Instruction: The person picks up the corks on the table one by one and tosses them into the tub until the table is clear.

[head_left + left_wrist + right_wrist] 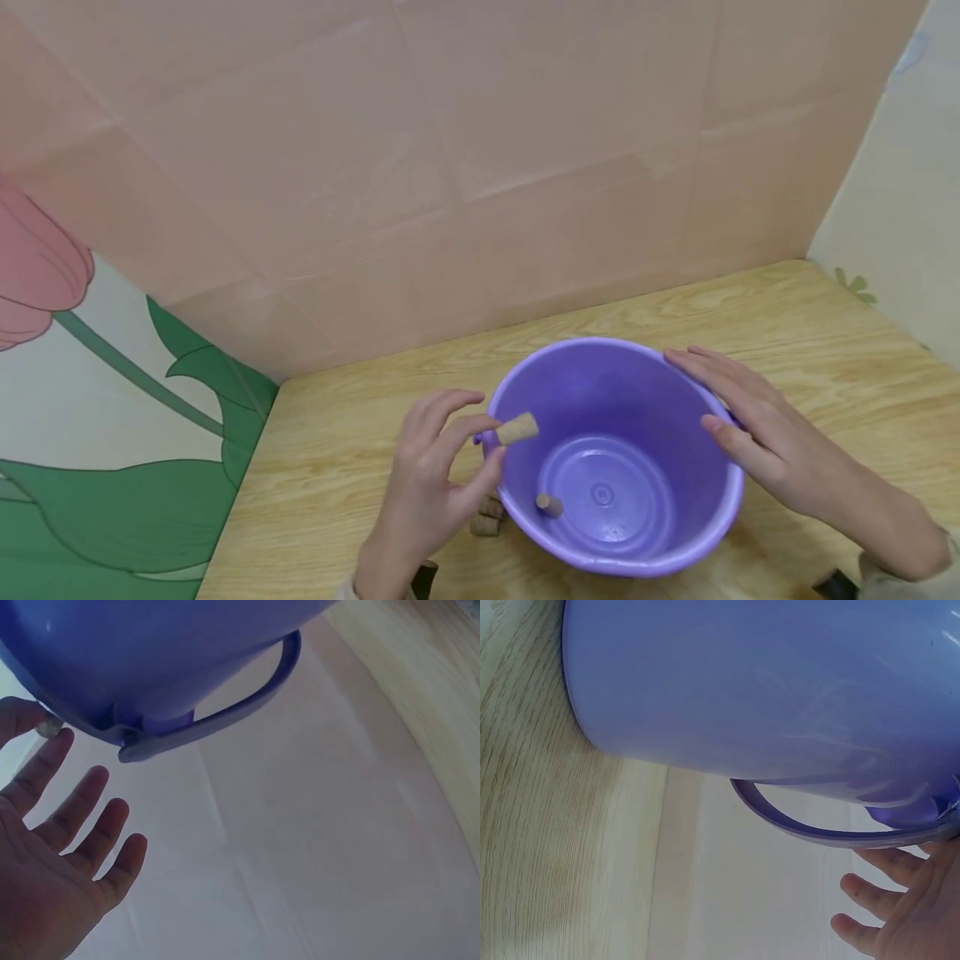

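A purple bucket (600, 562) stands upright on the wooden table. Between thumb and index finger, my left hand (435, 475) pinches a cork (518, 429) at the bucket's left rim; its other fingers are spread in the left wrist view. Another cork (549, 505) lies inside the bucket, on the lower left of its floor. Several corks (486, 521) lie on the table just left of the bucket, partly hidden by its wall and my hand. My right hand (757, 433) rests on the bucket's right rim, fingers extended along the outside and thumb over the edge.
The bucket's handle (825, 836) hangs down on the far side in the right wrist view. A pinkish sheet (450, 183) rises behind the wooden table (337, 442). Walls with a printed flower (37, 258) and leaves stand at the left, a pale wall (907, 200) at the right.
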A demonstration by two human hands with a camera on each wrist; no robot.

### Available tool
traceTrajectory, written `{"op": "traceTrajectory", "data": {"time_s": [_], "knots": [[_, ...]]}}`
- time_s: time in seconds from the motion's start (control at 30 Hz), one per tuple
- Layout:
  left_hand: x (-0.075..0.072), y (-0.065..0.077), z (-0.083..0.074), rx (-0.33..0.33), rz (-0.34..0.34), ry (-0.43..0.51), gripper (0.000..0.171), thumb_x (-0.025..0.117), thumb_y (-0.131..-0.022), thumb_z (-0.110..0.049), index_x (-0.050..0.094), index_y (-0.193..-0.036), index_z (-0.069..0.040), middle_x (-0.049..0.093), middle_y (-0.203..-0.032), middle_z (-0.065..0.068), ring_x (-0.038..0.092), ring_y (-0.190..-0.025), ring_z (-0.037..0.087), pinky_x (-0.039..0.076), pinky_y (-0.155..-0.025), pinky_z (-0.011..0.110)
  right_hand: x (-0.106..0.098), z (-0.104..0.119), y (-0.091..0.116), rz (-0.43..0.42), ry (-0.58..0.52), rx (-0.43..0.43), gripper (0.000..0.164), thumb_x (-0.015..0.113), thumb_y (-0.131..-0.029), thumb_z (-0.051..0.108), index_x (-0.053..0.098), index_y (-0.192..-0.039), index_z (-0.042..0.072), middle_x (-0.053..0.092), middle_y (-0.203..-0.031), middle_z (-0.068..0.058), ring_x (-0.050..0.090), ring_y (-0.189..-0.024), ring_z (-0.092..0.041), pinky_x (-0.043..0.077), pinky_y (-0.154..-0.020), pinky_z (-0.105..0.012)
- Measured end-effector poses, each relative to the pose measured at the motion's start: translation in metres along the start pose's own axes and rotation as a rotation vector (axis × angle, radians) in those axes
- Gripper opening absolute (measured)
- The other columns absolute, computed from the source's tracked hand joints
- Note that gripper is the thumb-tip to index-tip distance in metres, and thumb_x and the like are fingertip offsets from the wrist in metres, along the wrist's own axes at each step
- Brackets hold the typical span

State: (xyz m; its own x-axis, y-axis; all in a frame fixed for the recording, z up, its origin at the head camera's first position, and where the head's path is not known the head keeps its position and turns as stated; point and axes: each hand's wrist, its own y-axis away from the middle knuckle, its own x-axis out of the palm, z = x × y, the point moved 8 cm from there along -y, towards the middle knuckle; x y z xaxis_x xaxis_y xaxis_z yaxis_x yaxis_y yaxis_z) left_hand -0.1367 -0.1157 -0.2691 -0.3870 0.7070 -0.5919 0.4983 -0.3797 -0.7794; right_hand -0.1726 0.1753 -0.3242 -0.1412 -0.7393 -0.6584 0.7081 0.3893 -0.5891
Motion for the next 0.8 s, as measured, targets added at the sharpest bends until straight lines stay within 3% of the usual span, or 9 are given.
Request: {"op": "traceTrajectory", "data": {"time_s": [0.37, 0.8], "knots": [[0.017, -0.005, -0.009, 0.048, 0.044, -0.030, 0.022, 0.079, -0.078, -0.017, 0.070, -0.098, -0.014, 0.068, -0.116, 0.006, 0.061, -0.110, 0.024, 0.049, -0.096, 0.046, 0.001, 0.002, 0.000, 0.011, -0.005, 0.008, 0.062, 0.055, -0.090, 0.001, 0.042, -0.150, 0.011, 0.045, -0.152, -0.003, 0.026, -0.147, -0.003, 0.014, -0.116, -0.010], [0.023, -0.004, -0.012, 0.034, 0.084, -0.003, 0.025, 0.080, -0.079, -0.016, 0.070, -0.102, -0.014, 0.066, -0.120, 0.005, 0.058, -0.114, 0.024, 0.047, -0.099, 0.045, 0.000, 0.001, -0.001, 0.010, -0.015, 0.021, 0.062, 0.054, -0.090, 0.000, 0.042, -0.150, 0.010, 0.045, -0.151, -0.003, 0.028, -0.145, -0.002, 0.015, -0.115, -0.010]]}}
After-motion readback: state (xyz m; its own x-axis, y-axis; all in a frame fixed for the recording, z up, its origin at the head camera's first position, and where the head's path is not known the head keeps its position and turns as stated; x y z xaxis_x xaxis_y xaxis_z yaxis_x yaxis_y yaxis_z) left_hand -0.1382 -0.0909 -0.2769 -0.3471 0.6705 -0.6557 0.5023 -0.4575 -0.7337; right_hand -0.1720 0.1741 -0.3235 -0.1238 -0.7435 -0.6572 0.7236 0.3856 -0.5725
